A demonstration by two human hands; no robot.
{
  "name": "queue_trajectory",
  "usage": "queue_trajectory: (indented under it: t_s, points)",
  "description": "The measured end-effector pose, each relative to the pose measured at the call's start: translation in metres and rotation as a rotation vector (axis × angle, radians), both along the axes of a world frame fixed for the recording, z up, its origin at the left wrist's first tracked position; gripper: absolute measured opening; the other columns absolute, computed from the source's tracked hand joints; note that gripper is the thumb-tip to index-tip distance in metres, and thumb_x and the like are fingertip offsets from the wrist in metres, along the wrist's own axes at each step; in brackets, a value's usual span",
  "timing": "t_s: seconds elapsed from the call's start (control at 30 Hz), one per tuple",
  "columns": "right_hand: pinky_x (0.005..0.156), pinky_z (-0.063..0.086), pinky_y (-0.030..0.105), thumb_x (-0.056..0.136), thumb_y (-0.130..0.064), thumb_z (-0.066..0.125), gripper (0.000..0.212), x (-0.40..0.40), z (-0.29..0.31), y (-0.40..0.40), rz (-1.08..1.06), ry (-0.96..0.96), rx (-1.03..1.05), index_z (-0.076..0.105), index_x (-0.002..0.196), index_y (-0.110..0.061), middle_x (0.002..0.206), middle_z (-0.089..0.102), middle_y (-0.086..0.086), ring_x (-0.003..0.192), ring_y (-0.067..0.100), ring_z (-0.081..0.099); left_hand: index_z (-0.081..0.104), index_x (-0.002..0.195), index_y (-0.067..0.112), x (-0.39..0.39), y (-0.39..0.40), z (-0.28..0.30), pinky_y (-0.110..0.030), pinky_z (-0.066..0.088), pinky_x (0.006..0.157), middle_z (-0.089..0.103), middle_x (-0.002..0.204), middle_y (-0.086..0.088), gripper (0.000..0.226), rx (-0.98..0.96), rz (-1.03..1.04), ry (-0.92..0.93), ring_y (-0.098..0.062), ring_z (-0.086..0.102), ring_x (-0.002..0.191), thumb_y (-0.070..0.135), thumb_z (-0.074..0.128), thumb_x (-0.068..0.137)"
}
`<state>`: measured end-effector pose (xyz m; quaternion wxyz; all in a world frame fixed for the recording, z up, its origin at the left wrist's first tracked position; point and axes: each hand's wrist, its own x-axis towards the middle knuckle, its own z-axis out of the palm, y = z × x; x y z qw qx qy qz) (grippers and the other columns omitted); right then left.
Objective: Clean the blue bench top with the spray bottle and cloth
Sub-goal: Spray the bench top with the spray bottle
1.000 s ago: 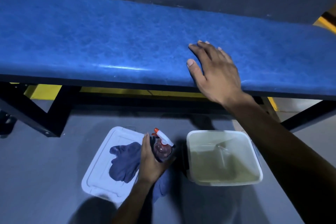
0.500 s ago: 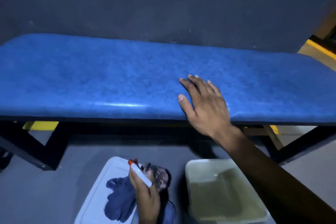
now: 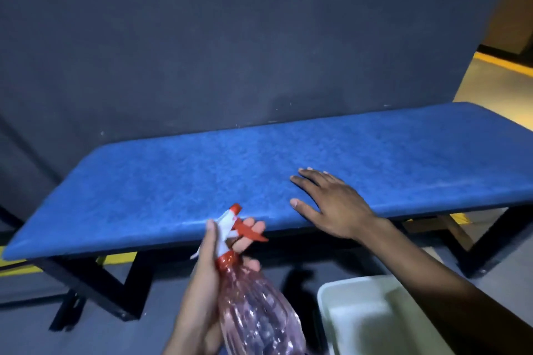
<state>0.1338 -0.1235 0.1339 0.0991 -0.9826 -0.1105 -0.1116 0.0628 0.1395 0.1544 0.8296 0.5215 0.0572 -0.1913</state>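
The blue bench top (image 3: 178,181) stretches across the middle of the view on a black frame. My left hand (image 3: 207,282) grips the neck of a clear pinkish spray bottle (image 3: 253,314) with a red and white trigger head, held just in front of the bench's front edge, nozzle aimed up and left at the top. My right hand (image 3: 331,204) lies flat, fingers spread, on the bench near its front edge, right of the bottle. The cloth is out of view.
A white plastic tub (image 3: 369,323) sits on the grey floor at lower right, under my right forearm. A dark wall (image 3: 230,37) rises behind the bench. Black bench legs (image 3: 98,285) stand at left and right.
My left hand lifted the spray bottle from the floor by the lid and cloth up to the bench edge. The view tilted upward, so the cloth and lid left the frame. The right hand stayed on the bench.
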Motion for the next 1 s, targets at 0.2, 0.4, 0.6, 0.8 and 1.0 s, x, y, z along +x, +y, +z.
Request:
queue_trajectory:
  t_s: [0.2, 0.4, 0.6, 0.8, 1.0]
  points:
    - [0.126, 0.020, 0.038, 0.098, -0.068, 0.029, 0.069, -0.005, -0.001, -0.015, -0.003, -0.006, 0.014, 0.042, 0.153, -0.027, 0.162, 0.038, 0.000, 0.151, 0.018, 0.031, 0.068, 0.122, 0.023, 0.041, -0.027, 0.050, -0.026, 0.051, 0.060, 0.081, 0.100, -0.001, 0.048, 0.348, -0.023, -0.232, -0.009, 0.067, 0.060, 0.054, 0.034, 0.105]
    - [0.127, 0.019, 0.040, 0.098, -0.068, 0.026, 0.069, -0.003, -0.007, -0.017, 0.005, -0.035, 0.044, 0.041, 0.154, -0.029, 0.163, 0.037, -0.001, 0.152, 0.017, 0.029, 0.068, 0.122, 0.030, 0.075, -0.034, 0.039, -0.023, 0.053, 0.062, 0.073, 0.083, 0.001, 0.043, 0.630, 0.008, -0.384, -0.010, 0.064, 0.065, 0.055, 0.039, 0.104]
    - [0.127, 0.018, 0.039, 0.099, -0.067, 0.029, 0.067, -0.002, -0.013, -0.018, 0.004, -0.078, 0.052, 0.041, 0.153, -0.029, 0.163, 0.037, -0.003, 0.153, 0.015, 0.028, 0.070, 0.116, 0.035, 0.075, -0.019, 0.028, -0.026, 0.052, 0.076, 0.077, 0.091, 0.006, 0.040, 0.672, 0.003, -0.385, -0.006, 0.067, 0.076, 0.058, 0.040, 0.102]
    - [0.128, 0.014, 0.039, 0.100, -0.068, 0.027, 0.066, -0.002, -0.015, -0.018, 0.002, -0.072, 0.063, 0.037, 0.155, -0.032, 0.165, 0.032, -0.006, 0.155, 0.012, 0.021, 0.068, 0.118, 0.027, 0.081, -0.011, 0.029, -0.011, 0.048, 0.053, 0.067, 0.086, -0.005, 0.040, 0.671, 0.054, -0.405, 0.001, 0.061, 0.061, 0.050, 0.039, 0.105]
    - [0.128, 0.011, 0.037, 0.100, -0.067, 0.027, 0.066, -0.002, -0.016, -0.018, -0.003, -0.069, 0.054, 0.036, 0.155, -0.033, 0.165, 0.031, -0.007, 0.155, 0.011, 0.020, 0.070, 0.116, 0.034, 0.090, 0.002, 0.026, -0.028, 0.056, 0.078, 0.077, 0.098, 0.004, 0.048, 0.698, 0.058, -0.424, -0.017, 0.071, 0.089, 0.066, 0.036, 0.100]
